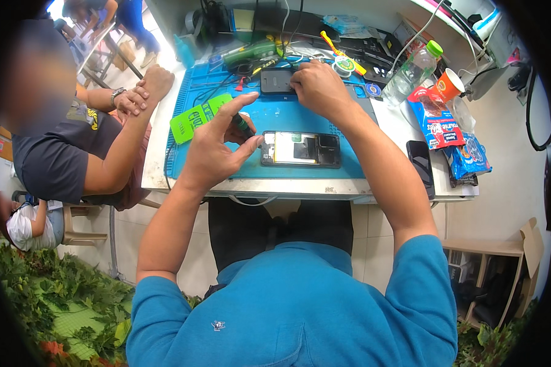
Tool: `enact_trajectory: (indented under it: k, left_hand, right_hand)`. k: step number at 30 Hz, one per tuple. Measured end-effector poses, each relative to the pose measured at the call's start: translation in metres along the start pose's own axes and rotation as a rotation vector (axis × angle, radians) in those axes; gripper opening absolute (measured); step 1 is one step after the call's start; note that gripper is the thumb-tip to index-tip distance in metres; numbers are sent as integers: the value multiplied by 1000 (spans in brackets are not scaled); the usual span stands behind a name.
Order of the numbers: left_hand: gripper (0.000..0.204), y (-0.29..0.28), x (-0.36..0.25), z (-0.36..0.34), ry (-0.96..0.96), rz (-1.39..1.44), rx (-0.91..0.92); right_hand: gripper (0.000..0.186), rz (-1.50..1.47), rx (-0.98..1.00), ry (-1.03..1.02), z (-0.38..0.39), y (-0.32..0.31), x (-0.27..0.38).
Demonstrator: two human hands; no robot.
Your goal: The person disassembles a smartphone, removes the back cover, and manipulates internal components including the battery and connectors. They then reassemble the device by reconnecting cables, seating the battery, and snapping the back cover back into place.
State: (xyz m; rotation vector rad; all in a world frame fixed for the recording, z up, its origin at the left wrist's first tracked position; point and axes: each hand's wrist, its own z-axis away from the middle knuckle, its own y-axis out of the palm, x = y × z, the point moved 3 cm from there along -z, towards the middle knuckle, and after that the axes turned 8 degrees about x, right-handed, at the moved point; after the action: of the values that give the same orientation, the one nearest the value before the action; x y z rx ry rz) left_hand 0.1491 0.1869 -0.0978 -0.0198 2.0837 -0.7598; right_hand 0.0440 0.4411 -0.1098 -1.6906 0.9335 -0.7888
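Note:
An opened phone lies lengthwise on the blue work mat, its inner parts and pale battery area showing. My left hand is at the phone's left end. Its curled fingers hold a dark screwdriver with green on it, while thumb and forefinger stretch apart. Further back, my right hand reaches down at the right end of a dark, flat rectangular case. Those fingers are bent together; whatever lies between their tips is hidden.
A bright green card lies left of my left hand. Tools, cables and a solder spool crowd the back. A bottle, paper cup, snack packs and black phone stand right. A person's forearms rest at the left edge.

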Motion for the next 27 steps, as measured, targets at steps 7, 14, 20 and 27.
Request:
enact_trajectory:
  k: [7,14,20,27]
  left_hand:
    - [75,1,-3,-1,-36,-51,-30]
    - [73,2,-8,-2,-21,-68,27]
    - [65,7,-20,-10,76,-38,211]
    - [52,13,-19,-16,45,-172,195]
  right_hand:
    - [12,-58,-28,3,-8,12,-12]
    - [14,-78,-30,61,10,-15,2]
    - [15,-239,-129,-26,43,-33,37]
    - [11,-281,-20,-65,79,-35,56]
